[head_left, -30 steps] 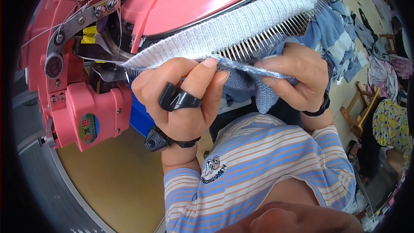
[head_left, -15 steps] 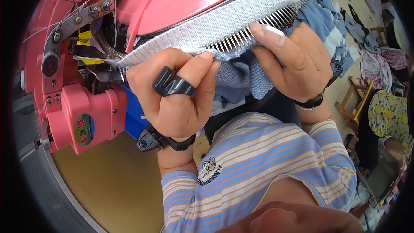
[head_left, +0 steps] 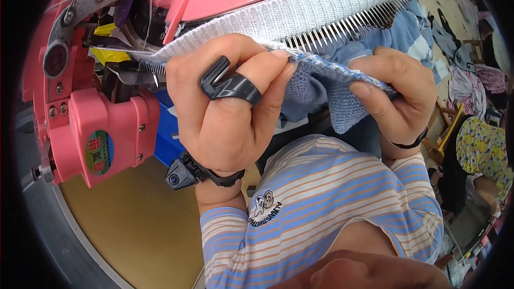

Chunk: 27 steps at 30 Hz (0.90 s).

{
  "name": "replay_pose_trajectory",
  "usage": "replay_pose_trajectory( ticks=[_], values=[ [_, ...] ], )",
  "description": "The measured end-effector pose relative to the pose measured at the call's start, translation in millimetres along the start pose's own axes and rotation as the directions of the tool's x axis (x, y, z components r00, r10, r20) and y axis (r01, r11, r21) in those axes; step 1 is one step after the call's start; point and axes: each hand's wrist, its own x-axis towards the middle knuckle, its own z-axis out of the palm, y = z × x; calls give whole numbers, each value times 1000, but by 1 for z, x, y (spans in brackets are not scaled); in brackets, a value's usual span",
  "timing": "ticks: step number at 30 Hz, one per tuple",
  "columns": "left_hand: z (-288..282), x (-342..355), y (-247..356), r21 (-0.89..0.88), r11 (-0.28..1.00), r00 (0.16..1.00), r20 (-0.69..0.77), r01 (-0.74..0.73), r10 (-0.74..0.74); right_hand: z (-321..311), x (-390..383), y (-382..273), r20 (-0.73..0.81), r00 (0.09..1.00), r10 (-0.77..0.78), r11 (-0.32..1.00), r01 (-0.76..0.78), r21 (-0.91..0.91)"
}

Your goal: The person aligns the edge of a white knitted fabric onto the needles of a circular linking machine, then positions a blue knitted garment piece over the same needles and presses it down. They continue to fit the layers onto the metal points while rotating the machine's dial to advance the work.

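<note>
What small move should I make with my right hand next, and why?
Probably raise your right hand slightly, bringing the knit edge nearer the row of metal needles. Your left hand pinches that edge close to the needles, but toward your right grip it slants away, clear of the exposed tips.

Beyond the wooden stool (head_left: 452, 127), a grey garment (head_left: 462, 59) and pink patterned fabric (head_left: 491, 81) are strewn across the floor (head_left: 458, 18); to the stool's right, yellow floral fabric (head_left: 482, 144) is seen.
</note>
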Motion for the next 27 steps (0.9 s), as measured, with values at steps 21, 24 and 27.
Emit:
replay_pose_trajectory(
  ticks=[21, 24, 27],
  values=[
    [1, -13, -7, 420, 858, 950, 40, -296, 309, 9, 8, -13, -74, 997, -35, 999, 35, -1],
    [-1, -14, -3, 460, 862, 976, 82, -215, 199, 10, 6, -17, -72, 997, 19, 1000, -17, 24],
    [2, -15, -6, 520, 829, 975, 49, -208, 215, 12, 4, -20, -84, 991, 109, 992, -102, 80]
  ],
)
